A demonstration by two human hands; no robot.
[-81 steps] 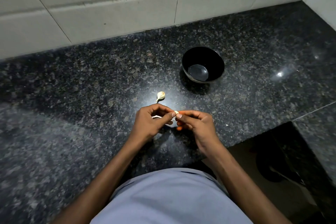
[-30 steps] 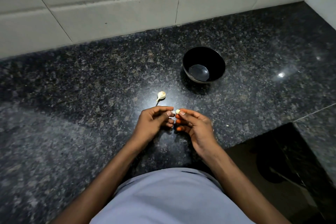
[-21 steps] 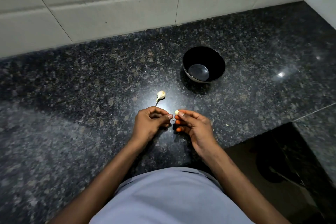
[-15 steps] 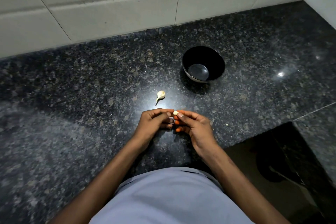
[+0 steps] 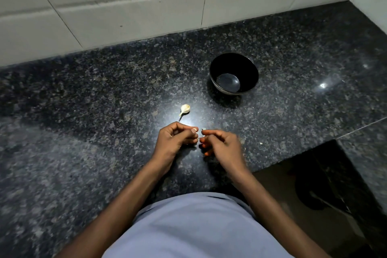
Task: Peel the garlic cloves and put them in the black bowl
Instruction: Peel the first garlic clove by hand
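The black bowl (image 5: 249, 69) stands empty on the dark granite counter (image 5: 104, 94), to the right and behind my hands. An unpeeled garlic clove (image 5: 185, 108) with a thin stalk lies on the counter just beyond my left hand. My left hand (image 5: 174, 141) and right hand (image 5: 223, 147) hover close together above the counter, fingers curled. My right fingertips pinch a small garlic clove (image 5: 203, 129), mostly hidden. A thin pale strip of skin (image 5: 199, 137) runs between the two hands, its left end pinched by my left hand.
A white tiled wall (image 5: 146, 16) backs the counter. A tiny pale scrap (image 5: 261, 143) lies right of my right hand. The counter's front edge steps back at the lower right, with a dark floor (image 5: 314, 195) below.
My hands met at the clove, then drew slightly apart, with a thin strip of skin now stretched between them. The loose clove and the bowl have not moved.
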